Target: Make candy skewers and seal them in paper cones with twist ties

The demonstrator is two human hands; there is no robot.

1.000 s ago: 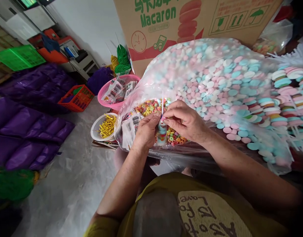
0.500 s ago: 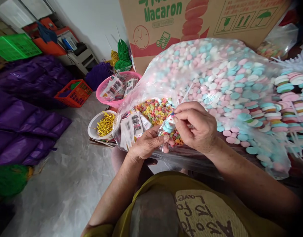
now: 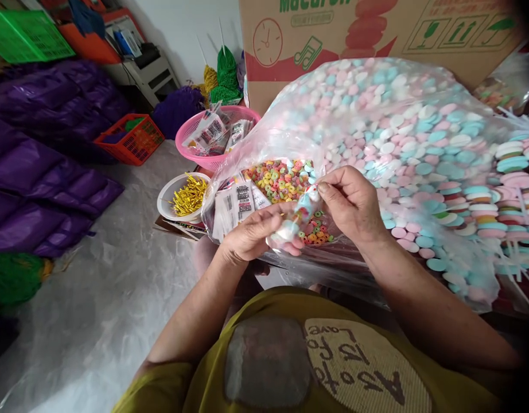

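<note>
Right hand (image 3: 350, 201): thumb and fingertips pinched on the top end of a clear-wrapped stack (image 3: 304, 211). Left hand (image 3: 258, 229): fingers at the stack's lower end, some behind it; blurred, can't tell if it grips or just supports. Stack is tilted, in the air between the hands, above the tabletop's (image 3: 348, 259) near edge.

Just behind and below it: pile of coloured rings (image 3: 275, 179). Printed packs (image 3: 236, 207) lie left of the rings, by the left corner of the clear plastic (image 3: 286, 142). Pastel discs (image 3: 385, 129) heap up under plastic, back and right; layered stacks (image 3: 483, 215) toward the right edge.

Past the plastic's left edge: white bowl (image 3: 163, 196) with gold strips (image 3: 190, 195); pink basket (image 3: 189, 123) behind it, more packs inside. Carton (image 3: 260, 94) stands behind the disc heap. Floor left: orange crate (image 3: 139, 143), purple bundles (image 3: 45, 155).
</note>
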